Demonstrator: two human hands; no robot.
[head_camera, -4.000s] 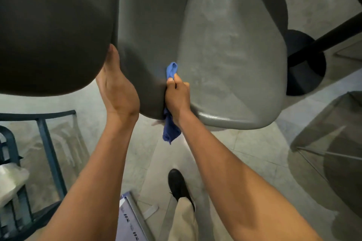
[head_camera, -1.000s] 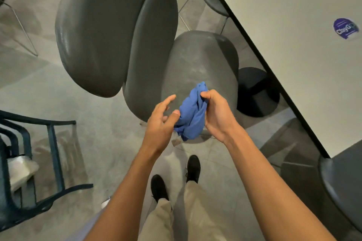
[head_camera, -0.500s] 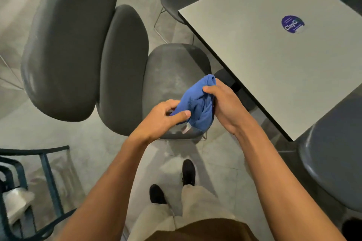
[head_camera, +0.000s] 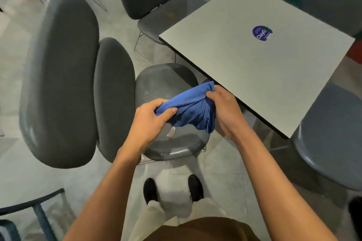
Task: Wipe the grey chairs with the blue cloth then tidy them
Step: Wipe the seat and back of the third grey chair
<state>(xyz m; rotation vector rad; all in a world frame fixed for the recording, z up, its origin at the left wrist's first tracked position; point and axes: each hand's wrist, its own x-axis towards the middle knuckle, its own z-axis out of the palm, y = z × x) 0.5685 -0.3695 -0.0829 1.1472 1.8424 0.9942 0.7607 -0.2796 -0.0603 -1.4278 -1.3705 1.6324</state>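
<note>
The blue cloth (head_camera: 189, 110) hangs bunched between my two hands, above the seat of the grey chair (head_camera: 166, 88) just beyond them. My left hand (head_camera: 149, 121) pinches one end with thumb over curled fingers; my right hand (head_camera: 225, 107) grips the other end. I judge I'm refolding it: I'd pull the ends apart, turn up a clean face, then press it flat on the seat. The surface (head_camera: 254, 55) lies right of my right hand. A second ago my left fingers were open, only reaching for the cloth; now they hold it.
</note>
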